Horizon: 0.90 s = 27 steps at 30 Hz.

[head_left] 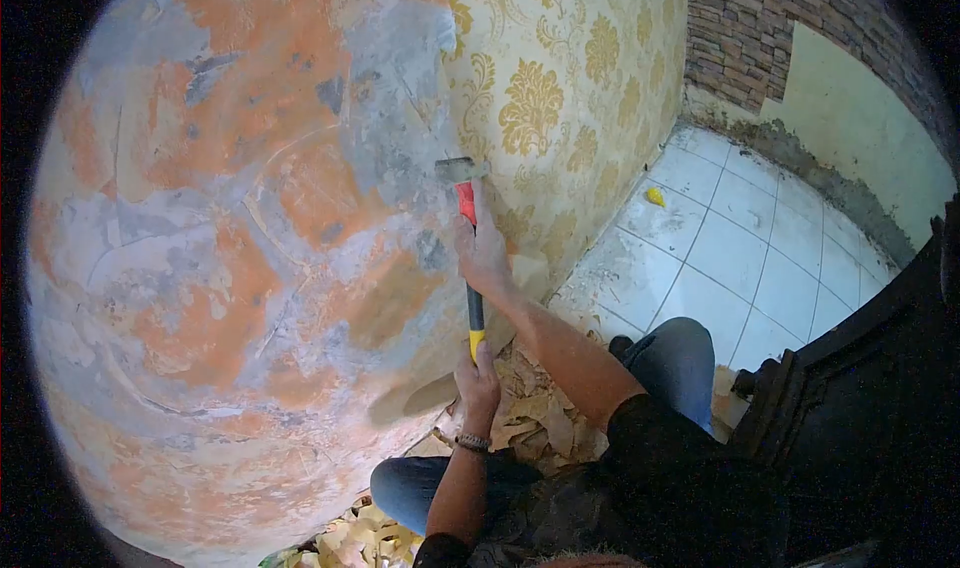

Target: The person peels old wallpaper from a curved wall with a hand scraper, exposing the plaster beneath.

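Note:
A long-handled scraper (476, 308) with a red neck, black grip and yellow end stands nearly upright against the wall. My right hand (485, 260) is closed around the handle just under the red neck. Lower down, my left hand (478, 383), with a bracelet at the wrist, grips the yellow end. The wide flat blade (455, 169) is at the ragged edge of the cream wallpaper (560, 58) with gold flowers. Left of that edge, the stripped wall (220, 218) shows patchy orange, grey and whitish plaster.
Torn wallpaper scraps (540, 423) lie by my legs, and more scraps (365, 538) along the wall base. White floor tiles (700, 238) carry a small yellow piece (655, 197). Dark carved furniture (850, 398) stands close on the right. Brick-patterned covering (745, 28) is on the back wall.

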Motion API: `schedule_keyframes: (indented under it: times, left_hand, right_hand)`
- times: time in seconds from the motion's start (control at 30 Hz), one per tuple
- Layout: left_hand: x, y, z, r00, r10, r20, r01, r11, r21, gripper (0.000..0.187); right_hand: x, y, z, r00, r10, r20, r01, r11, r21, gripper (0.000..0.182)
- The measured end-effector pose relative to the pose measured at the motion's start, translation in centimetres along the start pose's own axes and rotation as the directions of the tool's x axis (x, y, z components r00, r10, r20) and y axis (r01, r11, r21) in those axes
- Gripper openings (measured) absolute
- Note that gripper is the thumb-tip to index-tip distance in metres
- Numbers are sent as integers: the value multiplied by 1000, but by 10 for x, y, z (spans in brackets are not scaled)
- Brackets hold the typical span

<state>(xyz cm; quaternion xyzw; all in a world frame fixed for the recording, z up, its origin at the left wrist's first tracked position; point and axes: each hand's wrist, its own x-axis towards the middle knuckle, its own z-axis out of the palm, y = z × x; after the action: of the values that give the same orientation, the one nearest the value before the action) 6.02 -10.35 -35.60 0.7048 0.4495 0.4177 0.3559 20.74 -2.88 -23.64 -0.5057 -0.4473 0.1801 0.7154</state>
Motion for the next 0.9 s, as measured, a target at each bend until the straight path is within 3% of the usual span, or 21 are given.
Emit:
schedule_keyframes:
  times: [0.07,0.1,0.13,0.2,0.27,0.3,0.33,0.37,0.4,0.43,0.47,0.53,0.6,0.63,0.67,0.73,0.87,0.9]
  left_hand:
    - [3,-13,6,1000,-13,19,14,1000,-16,27]
    - [6,-13,10,997,-61,38,62,998,-29,28]
    - [9,-12,15,993,-108,57,110,993,-43,29]
    - [9,-21,24,998,-53,45,57,994,-89,33]
    - [12,-33,35,999,-31,31,31,1000,3,37]
    - [13,-42,42,999,-36,30,36,999,-1,37]
    - [12,-53,50,993,-88,81,88,996,6,39]
    - [12,-58,53,982,-138,133,137,990,20,42]
    - [11,-54,49,981,-138,136,136,990,24,42]
    - [10,-43,42,991,44,126,-63,985,157,46]
    - [10,-27,33,964,227,138,-258,924,284,51]
    - [18,14,-8,971,112,209,-141,982,128,57]
    - [31,29,-57,955,215,205,-293,791,536,58]
    - [35,27,-82,917,385,102,-354,670,653,58]
    - [40,25,-105,832,554,25,-374,527,763,57]
    - [54,34,-140,684,720,-114,-273,398,876,58]
    - [79,0,-165,718,691,-86,-180,303,936,61]
    - [81,-5,-165,698,715,-42,-162,215,963,63]
  right_hand:
    - [-2,-18,-6,975,208,81,-203,977,-65,64]
    - [1,-1,-1,976,202,82,-197,978,-63,64]
    - [2,32,8,995,81,-54,-83,995,-48,59]
    - [-11,46,10,981,-41,-189,32,998,-50,54]
    - [-38,34,-4,941,304,147,-332,914,235,37]
    - [-42,58,-2,940,308,149,-335,914,229,37]
    - [-45,102,1,997,73,-17,-74,997,-34,34]
    - [-47,127,4,973,-205,-110,160,932,-324,35]
    - [-45,113,-3,973,-203,-115,156,933,-323,35]
    - [-38,85,-16,994,51,-94,-68,981,-184,40]
    - [-28,69,-28,956,292,-36,-294,954,-53,45]
    - [-7,84,-40,966,256,-34,-258,957,-130,49]
    - [-3,97,-52,974,225,-23,-225,952,-206,54]
    - [-1,101,-61,973,231,-14,-227,939,-259,55]
    - [3,104,-67,972,233,-8,-224,924,-309,57]
    - [14,115,-74,991,137,-4,-131,936,-326,54]
    - [57,103,-66,995,-92,33,98,922,-374,55]
    - [57,101,-67,995,-92,36,99,921,-377,55]
